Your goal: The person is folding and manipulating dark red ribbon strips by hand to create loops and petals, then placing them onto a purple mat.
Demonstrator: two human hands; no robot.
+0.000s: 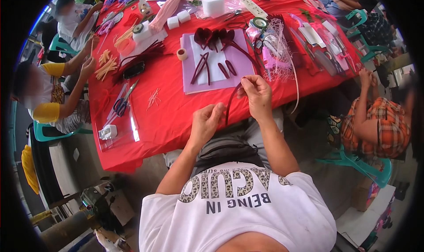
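A dark maroon pipe cleaner (229,103) hangs in a curve at the table's near edge. My right hand (257,95) pinches its upper end. Close beside its lower part, my left hand (206,123) is closed with the thumb against the fingers; whether it touches the stem or holds anything is unclear. Beyond my hands lies a lilac sheet (189,75) with a paler sheet (204,77) on top. Dark maroon petal-like loops (213,38) lie along the far side of it, and bent maroon pieces (201,69) and two short folded ones (227,69) lie nearer.
The red-covered table (163,135) holds a tape roll (182,54), scissors (121,104), a clear tray (132,130), a phone-like black object (134,69) and maroon stems (141,54). White netting (282,53) lies right. People sit at left and a person in orange plaid (373,126) sits at right.
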